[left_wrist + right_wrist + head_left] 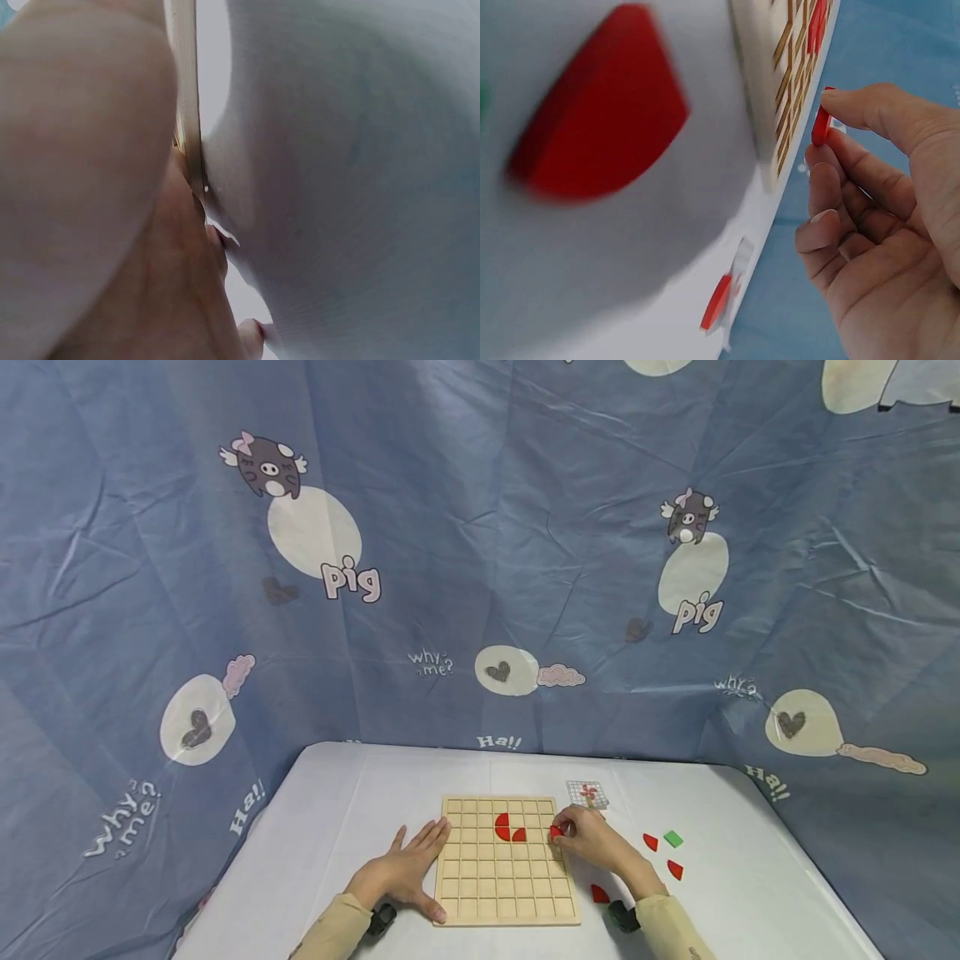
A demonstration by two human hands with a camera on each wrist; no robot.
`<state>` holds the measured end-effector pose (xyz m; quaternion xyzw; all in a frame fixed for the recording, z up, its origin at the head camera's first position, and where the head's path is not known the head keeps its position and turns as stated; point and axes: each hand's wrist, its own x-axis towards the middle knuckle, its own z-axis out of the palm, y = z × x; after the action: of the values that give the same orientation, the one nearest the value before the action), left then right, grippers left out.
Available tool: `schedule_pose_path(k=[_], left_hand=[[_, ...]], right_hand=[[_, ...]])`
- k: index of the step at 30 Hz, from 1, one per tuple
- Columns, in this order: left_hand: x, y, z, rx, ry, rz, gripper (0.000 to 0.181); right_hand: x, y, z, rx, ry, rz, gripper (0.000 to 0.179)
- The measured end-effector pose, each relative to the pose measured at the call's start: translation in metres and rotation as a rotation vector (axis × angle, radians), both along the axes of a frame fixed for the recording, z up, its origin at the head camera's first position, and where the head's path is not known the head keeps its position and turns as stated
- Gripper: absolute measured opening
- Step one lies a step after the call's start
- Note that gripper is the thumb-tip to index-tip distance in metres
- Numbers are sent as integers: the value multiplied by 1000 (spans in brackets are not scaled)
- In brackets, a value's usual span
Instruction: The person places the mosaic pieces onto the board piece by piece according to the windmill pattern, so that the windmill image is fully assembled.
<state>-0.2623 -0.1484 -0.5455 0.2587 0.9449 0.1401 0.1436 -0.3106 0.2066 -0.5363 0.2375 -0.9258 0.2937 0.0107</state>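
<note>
A wooden grid board point(495, 887) lies on the white table, with red quarter-circle tiles point(502, 833) set together in cells above its middle. My left hand point(408, 867) has its fingers spread and touches the board's left edge; the left wrist view shows mostly palm and a strip of board edge point(184, 75). Over the board's right side, my right hand point(594, 842) pinches one red quarter-circle tile point(822, 126) between thumb and index finger. The other fingers of that hand are loosely curled.
To the right of the board lie loose red tiles point(675, 869) and a green square tile point(672, 838). A card point(585, 792) printed with a grid and a red figure lies behind my right hand. A blue patterned curtain point(450, 568) surrounds the table.
</note>
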Motion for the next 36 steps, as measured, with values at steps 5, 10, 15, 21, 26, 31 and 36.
schedule_pose_path(k=[5, 10, 15, 21, 26, 31, 36], left_hand=[[1, 0, 0, 4, -4, 5, 139], [1, 1, -2, 2, -2, 12, 140], [2, 0, -1, 14, -7, 12, 140], [3, 1, 0, 15, -8, 12, 140], [3, 1, 1, 12, -12, 14, 140], [3, 1, 3, 8, -11, 13, 139], [2, 0, 3, 5, -7, 11, 139]], right_hand=[[-3, -11, 0, -4, -18, 65, 17], [-7, -19, -2, 13, -23, 89, 15], [-10, -24, -5, 47, -22, 106, 12], [-11, -27, -8, 47, -46, 131, 12], [-12, -29, -7, 48, -37, 141, 12], [-12, -31, -5, 56, -24, 144, 11], [-11, -33, -5, 60, -23, 132, 11]])
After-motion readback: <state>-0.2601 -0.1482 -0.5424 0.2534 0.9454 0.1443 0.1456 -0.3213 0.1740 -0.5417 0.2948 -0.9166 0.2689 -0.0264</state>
